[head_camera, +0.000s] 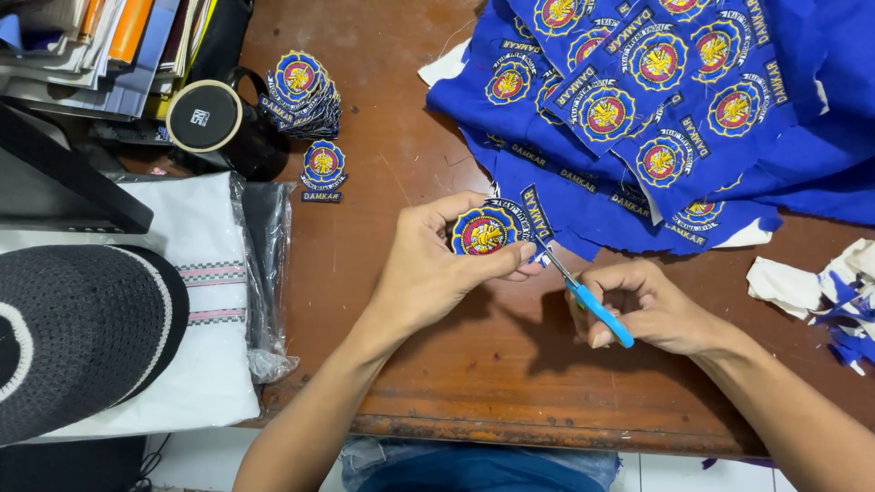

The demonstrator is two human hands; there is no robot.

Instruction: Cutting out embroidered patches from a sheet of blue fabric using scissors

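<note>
Fingers (510,260) of the left hand (428,273) pinch a round embroidered patch (485,230) above the brown table (410,383), so rotate the patch into the blades, keeping cuts just outside its stitched border, while the right hand (652,310) grips blue-handled scissors (588,301) near blue fabric (638,109).

**Badges, bag and label on the desk**

Round embroidered badge (485,230), blue-rimmed with red and yellow centre, pinched in the left hand (428,269), a narrow blue name strip (538,216) hanging off its right side. Stack of cut badges (303,91) at upper left, one more badge with its strip (323,169) lying just below. Uncut badges in rows on the blue cloth sheet (674,100) at upper right. Clear plastic bag (260,273) around folded white cloth at left. Small white square label (200,117) on the black round lid.
</note>
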